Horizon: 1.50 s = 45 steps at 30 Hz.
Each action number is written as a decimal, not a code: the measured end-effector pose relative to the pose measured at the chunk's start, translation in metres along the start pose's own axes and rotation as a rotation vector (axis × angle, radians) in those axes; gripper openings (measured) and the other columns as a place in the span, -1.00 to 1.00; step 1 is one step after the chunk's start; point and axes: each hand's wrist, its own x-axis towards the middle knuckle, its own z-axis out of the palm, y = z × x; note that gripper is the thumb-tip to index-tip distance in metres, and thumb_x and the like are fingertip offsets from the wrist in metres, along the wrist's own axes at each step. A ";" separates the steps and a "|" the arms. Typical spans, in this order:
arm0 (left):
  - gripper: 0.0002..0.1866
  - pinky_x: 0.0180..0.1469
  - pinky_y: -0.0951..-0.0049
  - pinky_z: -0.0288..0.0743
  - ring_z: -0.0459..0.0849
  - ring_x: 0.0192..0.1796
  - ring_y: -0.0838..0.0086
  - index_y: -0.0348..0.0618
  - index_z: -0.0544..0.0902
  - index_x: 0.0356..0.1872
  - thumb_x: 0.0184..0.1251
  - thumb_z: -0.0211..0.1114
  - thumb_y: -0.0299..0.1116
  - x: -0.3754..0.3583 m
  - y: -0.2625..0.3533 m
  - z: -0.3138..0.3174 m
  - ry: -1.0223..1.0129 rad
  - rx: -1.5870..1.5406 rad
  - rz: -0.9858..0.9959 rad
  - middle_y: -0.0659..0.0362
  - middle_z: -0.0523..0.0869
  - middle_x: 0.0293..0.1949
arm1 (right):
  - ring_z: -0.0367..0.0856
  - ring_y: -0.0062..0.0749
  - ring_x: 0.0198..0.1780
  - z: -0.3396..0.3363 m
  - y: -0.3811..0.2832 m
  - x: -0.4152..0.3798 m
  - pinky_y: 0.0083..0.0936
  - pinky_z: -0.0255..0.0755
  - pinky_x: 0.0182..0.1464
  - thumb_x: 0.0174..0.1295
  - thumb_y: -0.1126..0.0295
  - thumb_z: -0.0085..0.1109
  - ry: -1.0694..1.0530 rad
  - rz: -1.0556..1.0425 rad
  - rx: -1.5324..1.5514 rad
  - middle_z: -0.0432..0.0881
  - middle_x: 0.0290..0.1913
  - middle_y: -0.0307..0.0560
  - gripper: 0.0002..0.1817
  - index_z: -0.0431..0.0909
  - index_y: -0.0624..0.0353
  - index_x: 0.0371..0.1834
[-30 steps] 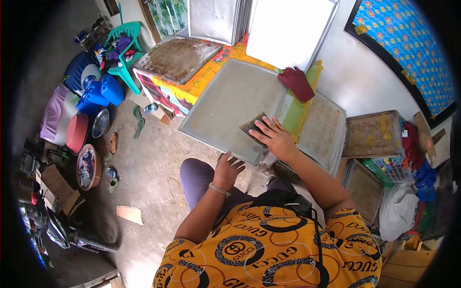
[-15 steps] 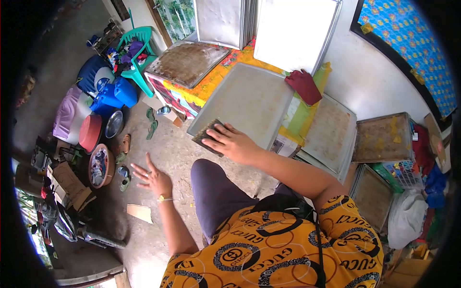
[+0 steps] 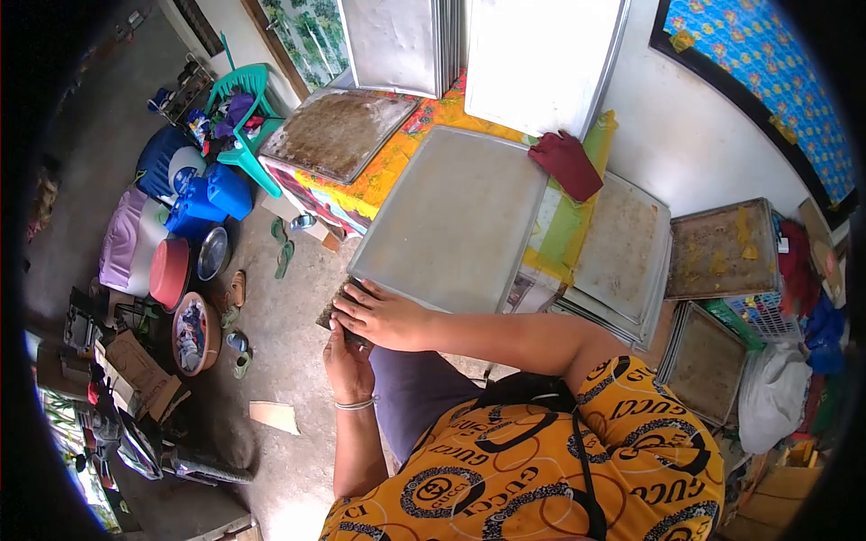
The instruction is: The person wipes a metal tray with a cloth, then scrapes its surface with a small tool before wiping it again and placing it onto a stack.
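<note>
My right hand [image 3: 390, 317] lies over a dark, coarse rectangular scouring pad [image 3: 328, 313], with its fingers bent across the top. From below, my left hand [image 3: 347, 365] meets the same pad, its thumb up against the near edge; its other fingers are mostly hidden. Both hands are just off the front left corner of a large grey metal tray [image 3: 451, 212]. That tray lies flat, jutting past the edge of the table with the flowered cloth [image 3: 442, 110].
A maroon glove [image 3: 566, 165] rests by the tray's right corner. A browned tray [image 3: 338, 133] lies farther back. More trays lean upright [image 3: 541, 63] behind and stand stacked [image 3: 618, 243] at right. Basins [image 3: 197, 334], slippers and a green chair [image 3: 245, 117] are at left.
My right hand has drawn the pad off the tray's corner, toward my body. My left hand, spread in the air before, has come right to meet the pad.
</note>
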 end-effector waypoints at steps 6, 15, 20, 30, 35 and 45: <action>-0.71 -0.06 0.12 0.47 0.65 -0.08 0.36 -0.09 0.53 -0.04 0.39 0.14 -0.14 0.029 0.004 -0.049 0.185 0.089 0.087 0.20 0.68 -0.14 | 0.06 0.15 0.43 -0.049 0.098 -0.050 0.12 -0.04 0.36 -0.08 0.06 0.42 -0.212 0.462 0.247 0.23 0.38 0.14 -0.04 0.13 -0.09 0.43; -0.64 0.17 -0.18 0.25 0.56 0.11 0.19 -0.03 0.45 0.12 0.43 0.05 -0.09 0.021 0.015 -0.109 0.221 -0.133 -0.165 0.13 0.62 0.02 | 0.34 0.18 0.25 -0.050 0.332 -0.231 -0.05 0.25 0.23 0.08 0.05 0.27 -0.077 1.158 -0.445 0.34 0.28 0.20 -0.27 0.27 -0.06 0.35; -0.51 0.17 -0.29 0.25 0.41 0.25 -0.02 -0.02 0.37 0.23 0.40 0.04 0.01 0.017 -0.022 -0.070 -0.128 -0.183 -0.398 0.04 0.51 0.18 | 0.59 0.13 -0.04 -0.073 0.354 -0.259 -0.19 0.49 0.00 0.15 0.25 0.22 0.297 1.344 -0.163 0.59 0.02 0.12 -0.47 0.43 0.03 0.23; -0.42 0.21 -0.31 0.17 0.40 0.30 0.16 -0.09 0.28 0.30 0.38 0.10 0.00 0.035 -0.063 0.013 -0.336 -0.157 -0.438 0.13 0.42 0.27 | 0.52 -0.06 0.13 -0.160 0.276 -0.256 -0.13 0.44 0.16 0.33 0.19 0.02 1.251 0.931 1.584 0.51 0.17 -0.01 -0.52 0.35 0.21 0.24; -0.45 0.21 -0.40 0.13 0.36 0.32 0.12 -0.16 0.29 0.28 0.41 0.07 -0.05 0.042 -0.084 0.027 -0.363 -0.205 -0.474 0.05 0.41 0.27 | 0.32 -0.08 0.32 -0.127 0.238 -0.226 0.00 0.11 0.38 0.41 0.07 -0.19 1.205 0.504 1.940 0.39 0.30 -0.02 -0.52 0.35 0.06 0.28; -0.66 -0.60 0.58 0.01 0.15 -0.62 0.75 -0.19 0.51 -0.50 0.43 0.14 -0.17 0.038 -0.002 -0.064 0.234 0.554 0.235 0.46 0.28 -0.66 | 0.38 -0.24 0.29 -0.080 0.118 0.013 -0.19 0.22 0.34 0.38 0.09 -0.05 0.548 0.728 2.088 0.40 0.30 -0.13 -0.49 0.29 0.04 0.33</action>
